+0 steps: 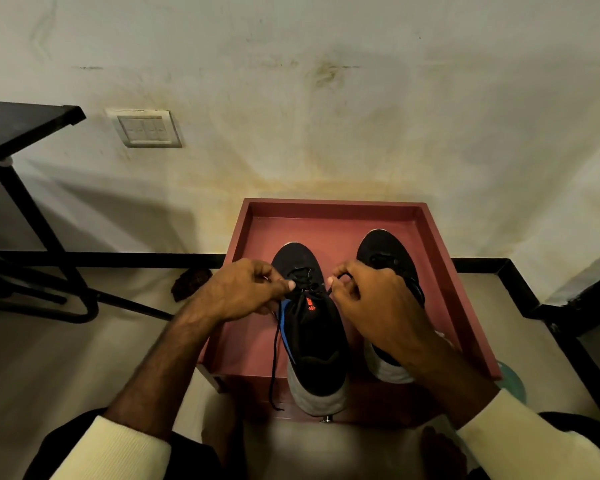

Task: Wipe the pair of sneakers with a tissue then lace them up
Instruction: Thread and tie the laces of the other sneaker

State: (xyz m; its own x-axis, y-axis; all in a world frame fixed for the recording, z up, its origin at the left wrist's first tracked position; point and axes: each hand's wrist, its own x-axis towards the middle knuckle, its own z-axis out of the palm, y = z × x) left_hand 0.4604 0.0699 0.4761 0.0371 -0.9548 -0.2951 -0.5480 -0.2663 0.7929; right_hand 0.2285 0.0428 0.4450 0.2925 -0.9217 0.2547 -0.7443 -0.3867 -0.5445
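Note:
Two black sneakers with white soles stand on a red tray-topped box (pixel 440 244), toes toward the wall. The left sneaker (pixel 312 337) has a blue side mark and an orange logo on its tongue. My left hand (pixel 243 289) pinches its black lace (pixel 274 355) at the eyelets; a loose end hangs down over the box's front. My right hand (pixel 368 299) pinches the other lace end just right of the tongue. The right sneaker (pixel 385 254) sits behind my right hand, its middle hidden by that hand and wrist. No tissue is in view.
A stained wall with a switch plate (pixel 146 128) rises behind the box. A black table (pixel 18 129) with metal legs stands at the left. A dark small object (pixel 191 280) lies on the floor near the skirting. A black ledge (pixel 568 306) runs at the right.

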